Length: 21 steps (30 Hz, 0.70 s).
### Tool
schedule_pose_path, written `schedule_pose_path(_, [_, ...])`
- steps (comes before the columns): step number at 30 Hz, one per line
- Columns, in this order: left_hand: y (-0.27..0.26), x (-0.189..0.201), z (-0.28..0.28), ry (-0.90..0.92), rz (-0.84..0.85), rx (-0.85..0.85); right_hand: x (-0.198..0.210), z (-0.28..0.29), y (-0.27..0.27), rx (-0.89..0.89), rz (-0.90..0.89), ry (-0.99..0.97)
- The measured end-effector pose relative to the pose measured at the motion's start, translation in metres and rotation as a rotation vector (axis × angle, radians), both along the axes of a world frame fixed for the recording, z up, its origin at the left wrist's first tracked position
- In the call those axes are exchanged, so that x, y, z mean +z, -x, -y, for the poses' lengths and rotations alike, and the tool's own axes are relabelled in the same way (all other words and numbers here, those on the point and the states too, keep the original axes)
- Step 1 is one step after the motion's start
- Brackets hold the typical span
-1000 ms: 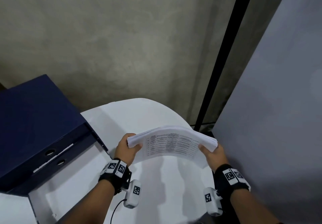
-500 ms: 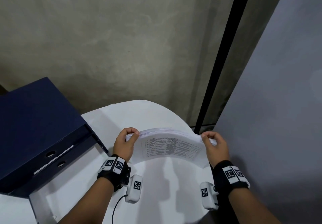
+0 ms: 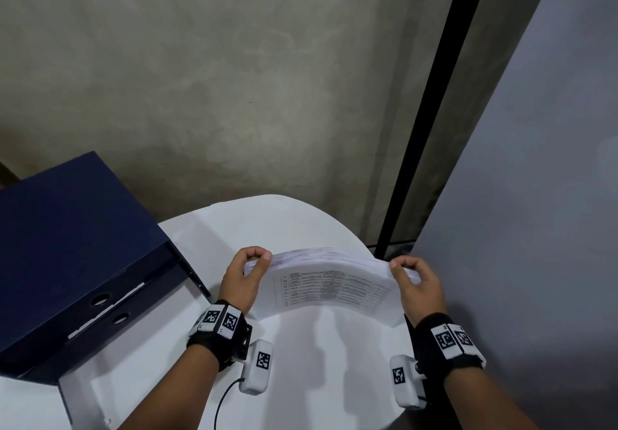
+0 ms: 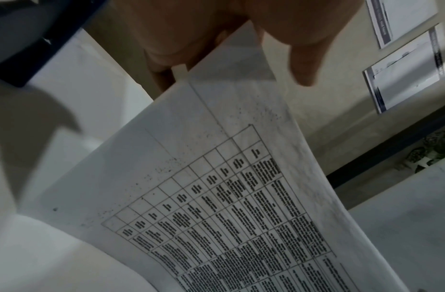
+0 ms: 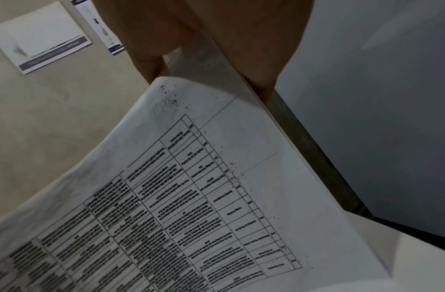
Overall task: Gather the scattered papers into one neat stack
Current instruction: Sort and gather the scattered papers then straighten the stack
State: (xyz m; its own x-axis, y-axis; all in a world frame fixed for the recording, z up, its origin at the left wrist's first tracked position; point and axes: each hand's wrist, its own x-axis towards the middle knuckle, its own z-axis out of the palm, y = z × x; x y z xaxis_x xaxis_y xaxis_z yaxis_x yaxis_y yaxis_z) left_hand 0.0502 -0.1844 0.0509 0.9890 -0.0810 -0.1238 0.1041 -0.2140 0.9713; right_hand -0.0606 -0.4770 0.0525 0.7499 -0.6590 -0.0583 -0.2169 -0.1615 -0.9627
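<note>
A white rounded surface (image 3: 301,225) stands before a grey wall (image 3: 234,78), with dark blue binders (image 3: 77,249) at its left. Above it, left hand (image 3: 245,277) and right hand (image 3: 418,282) each pinch an end of the bowed paper stack (image 3: 329,284).

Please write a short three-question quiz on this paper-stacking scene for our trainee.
1. True or false: the paper stack lies flat on the white table.
2. Which hand grips the stack's edge nearest the navy binder?
3. The sheet facing the person is: A blank, B a printed table, C a photo.

Key: 1 false, it is held upright, bowed; 2 the left hand, while the right hand grips the opposite edge; 3 B.
</note>
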Motion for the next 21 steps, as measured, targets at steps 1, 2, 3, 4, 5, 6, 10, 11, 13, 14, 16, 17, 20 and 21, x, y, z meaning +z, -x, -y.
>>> schedule_pose_path(1, [0.001,0.001,-0.002,0.027,-0.024,-0.052,0.003,-0.001,0.001,0.001,0.003,0.006])
schedule_pose_path(2, [0.002,0.003,-0.004,0.005,-0.036,-0.116,0.007,-0.002,0.001,0.004,-0.002,0.027])
schedule_pose_path(3, [0.003,0.004,-0.007,-0.079,-0.021,-0.167,0.011,-0.003,0.001,0.014,-0.017,0.071])
schedule_pose_path(4, [0.003,0.005,-0.008,-0.207,0.012,-0.189,0.016,-0.004,-0.001,0.027,-0.045,0.167])
schedule_pose_path(5, [0.003,0.007,-0.008,-0.336,0.058,-0.185,0.022,-0.005,-0.003,0.048,-0.071,0.311])
schedule_pose_path(6, [0.004,0.009,-0.006,-0.433,0.103,-0.169,0.029,-0.009,-0.006,0.080,-0.082,0.481])
schedule_pose_path(10, [0.005,0.034,0.009,-0.593,0.332,-0.226,0.061,-0.051,-0.033,0.482,-0.109,0.898])
schedule_pose_path(11, [0.007,0.045,0.016,-0.614,0.396,-0.269,0.066,-0.063,-0.040,0.584,-0.180,0.959])
schedule_pose_path(13, [0.009,0.071,0.029,-0.635,0.536,-0.338,0.070,-0.079,-0.052,0.691,-0.258,1.058])
schedule_pose_path(14, [0.009,0.084,0.034,-0.655,0.622,-0.361,0.074,-0.082,-0.056,0.691,-0.247,1.089])
schedule_pose_path(16, [0.006,0.102,0.039,-0.730,0.814,-0.350,0.083,-0.081,-0.058,0.642,-0.188,1.061])
schedule_pose_path(17, [0.003,0.107,0.038,-0.759,0.893,-0.297,0.085,-0.078,-0.059,0.612,-0.153,1.028])
schedule_pose_path(20, [-0.004,0.104,0.019,-0.690,0.935,0.001,0.095,-0.061,-0.059,0.487,-0.003,0.812])
schedule_pose_path(21, [-0.007,0.099,0.010,-0.642,0.862,0.100,0.099,-0.054,-0.060,0.458,0.047,0.650])
